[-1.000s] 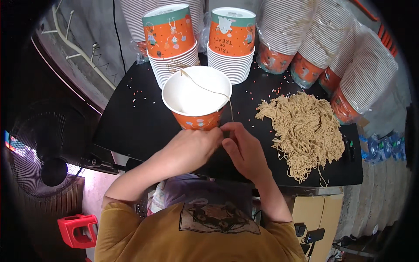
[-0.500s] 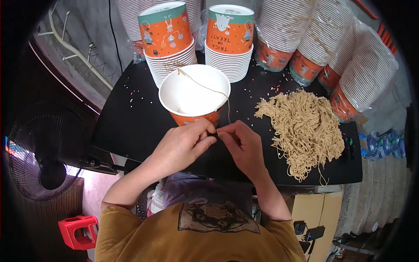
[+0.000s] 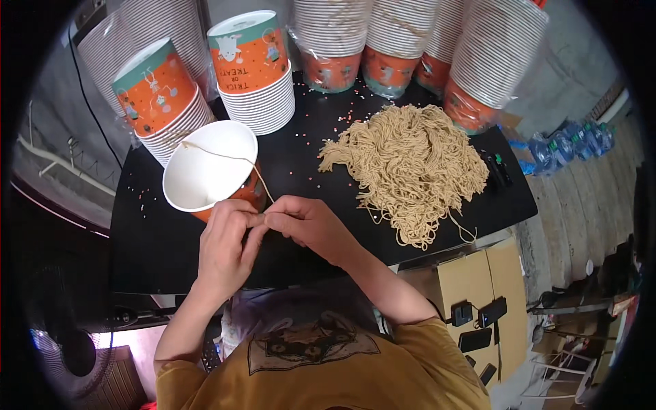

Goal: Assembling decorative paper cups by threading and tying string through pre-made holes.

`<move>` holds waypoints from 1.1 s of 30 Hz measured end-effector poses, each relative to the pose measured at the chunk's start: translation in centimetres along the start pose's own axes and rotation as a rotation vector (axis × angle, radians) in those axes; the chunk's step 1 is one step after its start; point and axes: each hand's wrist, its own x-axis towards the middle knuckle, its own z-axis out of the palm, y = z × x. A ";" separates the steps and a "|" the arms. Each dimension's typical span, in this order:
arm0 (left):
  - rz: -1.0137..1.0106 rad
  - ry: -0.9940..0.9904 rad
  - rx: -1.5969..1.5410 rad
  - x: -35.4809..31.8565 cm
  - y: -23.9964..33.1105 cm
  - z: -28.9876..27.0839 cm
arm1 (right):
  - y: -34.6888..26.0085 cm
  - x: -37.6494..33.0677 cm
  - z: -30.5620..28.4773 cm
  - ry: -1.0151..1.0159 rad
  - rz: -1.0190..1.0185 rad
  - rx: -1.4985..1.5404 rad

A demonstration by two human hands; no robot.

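Note:
A paper bucket (image 3: 213, 160), white inside and orange outside, stands at the left, tilted a little in view. A thin tan cord (image 3: 257, 172) runs from its far inner side across the opening, over the right rim and down to my fingers. In front of the bucket my left hand (image 3: 229, 239) is closed in a pinch, thumb and forefinger meeting the fingertips of my right hand (image 3: 311, 225). The right one pinches the cord; its end is hidden between the fingers. To the right lies a big loose heap of tan cord (image 3: 420, 164) on the black table (image 3: 301, 270).
Upside-down orange-and-green buckets top two white-rimmed stacks (image 3: 256, 102) behind. Plastic-wrapped bucket stacks (image 3: 495, 61) line the back. Small red and white beads (image 3: 350, 119) are scattered about. A cardboard box (image 3: 471, 273) stands beyond the front edge, and a fan (image 3: 75, 348) at the lower left.
My view has swung to the right, so the bucket and stacks appear further left. Both hands stay pinched together before the bucket, with the right hand now lying flatter.

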 end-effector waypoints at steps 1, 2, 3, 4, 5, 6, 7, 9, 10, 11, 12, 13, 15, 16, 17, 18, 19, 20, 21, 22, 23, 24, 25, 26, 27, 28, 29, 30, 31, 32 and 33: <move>0.030 0.000 0.013 0.2 0.0 0.1 | -0.2 -0.1 -0.2 0.001 0.026 0.014; 0.052 0.002 0.028 0.3 0.0 0.1 | -0.2 -0.2 -0.3 -0.005 0.055 0.029; 0.047 0.004 0.019 0.3 0.0 0.1 | -0.3 -0.2 -0.3 -0.013 0.085 0.044; 0.041 0.006 0.012 0.4 0.1 0.1 | -0.2 -0.3 -0.3 0.020 0.027 0.029; 0.028 0.011 0.016 0.3 0.0 -0.1 | -0.1 -0.2 0.0 0.040 -0.033 0.019; 0.034 0.008 -0.008 0.3 0.0 -0.2 | 0.1 -0.1 0.3 0.058 -0.094 0.011; 0.038 0.006 -0.030 0.4 0.1 -0.2 | 0.3 -0.2 0.3 0.071 -0.100 0.011; 0.037 -0.007 -0.075 0.6 0.0 -0.4 | 0.7 -0.3 0.0 0.087 -0.117 0.009; 0.038 -0.019 -0.093 0.4 -0.2 -0.6 | 0.5 -0.4 0.1 0.078 -0.093 0.005; 0.027 -0.026 -0.111 0.5 -0.3 -0.7 | 0.0 -0.4 0.2 0.073 -0.072 -0.001; 0.017 -0.032 -0.129 0.4 -0.4 -1.0 | -0.4 -0.4 0.4 0.069 -0.051 -0.007; 0.023 -0.038 -0.130 0.2 -0.5 -1.2 | -0.5 -0.4 0.6 0.072 -0.031 -0.040; 0.029 -0.047 -0.155 0.1 -0.5 -1.5 | -0.5 -0.6 0.9 0.100 -0.084 -0.078; 0.044 -0.030 -0.132 0.5 -0.7 -1.9 | -0.6 -0.4 1.0 0.115 -0.111 -0.097; 0.048 -0.024 -0.117 0.5 -0.8 -2.2 | -0.5 -0.3 1.3 0.158 -0.135 -0.113; 0.052 -0.019 -0.102 0.6 -1.0 -2.5 | -0.5 0.0 1.7 0.201 -0.160 -0.130; 0.022 0.040 -0.089 0.8 -1.1 -3.0 | -0.5 0.3 2.0 0.246 -0.184 -0.147; -0.008 0.077 -0.054 1.2 -1.4 -3.5 | -0.3 0.6 2.2 0.310 -0.240 -0.209; -0.087 0.064 -0.022 1.7 -1.6 -3.9 | 0.1 1.1 2.4 0.375 -0.296 -0.271; -0.165 0.050 0.011 2.2 -1.8 -4.3 | 0.3 1.5 2.6 0.441 -0.352 -0.334; -0.204 -0.032 0.030 2.5 -2.5 -4.8 | 0.3 1.9 3.0 0.488 -0.409 -0.404; -0.270 -0.070 -0.008 2.8 -2.6 -5.1 | 0.4 2.2 3.3 0.499 -0.437 -0.449; -0.335 -0.109 -0.046 3.1 -2.6 -5.2 | 0.6 2.4 3.5 0.510 -0.464 -0.495; -0.397 -0.149 -0.086 3.4 -2.7 -5.3 | 0.8 2.7 3.6 0.525 -0.492 -0.539; -0.383 -0.189 -0.059 3.5 -3.2 -5.3 | 1.0 2.9 3.8 0.550 -0.516 -0.580; -0.374 -0.197 -0.036 3.6 -3.4 -5.2 | 1.2 3.1 4.1 0.576 -0.540 -0.622; -0.364 -0.205 -0.012 3.8 -3.5 -5.1 | 1.2 3.3 4.1 0.601 -0.565 -0.663; -0.354 -0.213 0.012 3.9 -3.6 -5.0 | 1.3 3.5 4.2 0.606 -0.565 -0.677; -0.388 -0.235 -0.010 4.0 -3.7 -5.0 | 1.4 3.6 4.2 0.611 -0.564 -0.692; -0.423 -0.258 -0.033 4.0 -3.8 -4.9 | 1.5 3.7 4.2 0.616 -0.562 -0.708; -0.458 -0.280 -0.056 4.1 -3.9 -4.9 | 1.5 3.8 4.3 0.614 -0.552 -0.703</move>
